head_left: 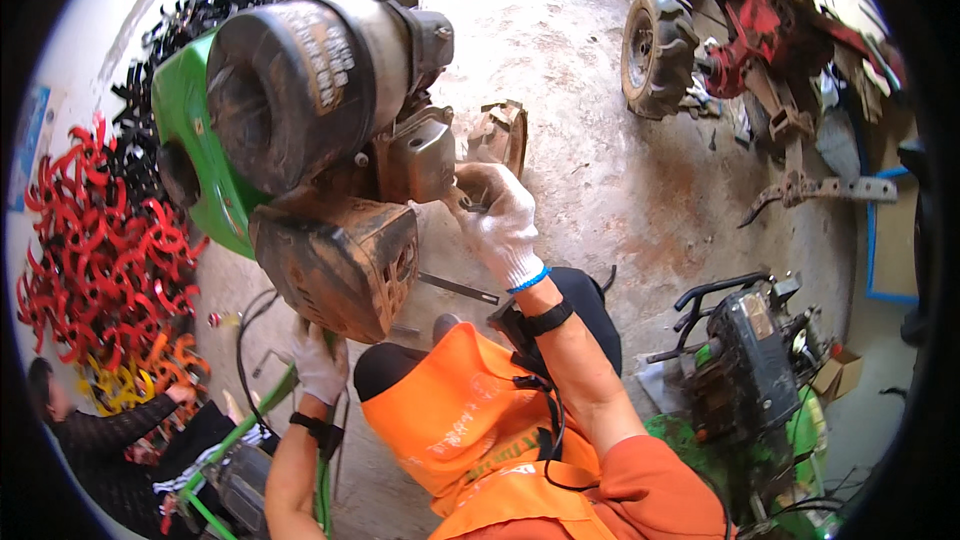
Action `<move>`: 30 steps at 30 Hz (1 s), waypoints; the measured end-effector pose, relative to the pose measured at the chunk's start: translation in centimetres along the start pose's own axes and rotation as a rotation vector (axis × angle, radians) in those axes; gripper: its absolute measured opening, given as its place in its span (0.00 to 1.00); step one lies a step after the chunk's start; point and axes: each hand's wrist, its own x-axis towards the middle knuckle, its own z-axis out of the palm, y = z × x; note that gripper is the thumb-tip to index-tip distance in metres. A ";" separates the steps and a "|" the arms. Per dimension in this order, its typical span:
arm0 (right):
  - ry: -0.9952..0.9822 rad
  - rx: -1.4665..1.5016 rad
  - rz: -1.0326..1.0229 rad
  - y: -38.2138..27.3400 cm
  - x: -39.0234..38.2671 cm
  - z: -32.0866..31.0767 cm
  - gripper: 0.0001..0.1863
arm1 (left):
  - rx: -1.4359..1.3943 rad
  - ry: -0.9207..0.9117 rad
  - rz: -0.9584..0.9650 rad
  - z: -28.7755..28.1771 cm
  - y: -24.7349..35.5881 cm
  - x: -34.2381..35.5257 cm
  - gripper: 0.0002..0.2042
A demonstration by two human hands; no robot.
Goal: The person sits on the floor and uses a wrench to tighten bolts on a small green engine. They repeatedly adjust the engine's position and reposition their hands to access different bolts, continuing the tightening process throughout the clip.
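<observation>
Right hand in white knit glove [497, 220]: fingers curled, at edge of dirty grey-brown metal box [420, 160]; cannot tell if anything is pinched. Left hand in white knit glove [320, 365]: under rusty, slotted metal cover [340, 265]; fingertips hidden, grip cannot be told. Box and cover on big muddy green-and-black engine [350, 175], in front of person. Round black can [285, 90] on it, dusty. Red machine [755, 40] cut off, top right.

Red curved blades [105, 250] are heaped at the left, bordered by black blades [142, 130] and yellow blades [112, 385]. A red wheeled machine [745, 40] is parked on the floor [590, 170]; a cardboard box [838, 374] is seen beside a green-and-black machine [750, 350].
</observation>
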 end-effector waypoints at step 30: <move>-0.080 -0.354 0.049 3.1 0.2 -1.9 0.17 | -0.006 -0.051 -0.077 -1.9 0.8 -0.1 0.36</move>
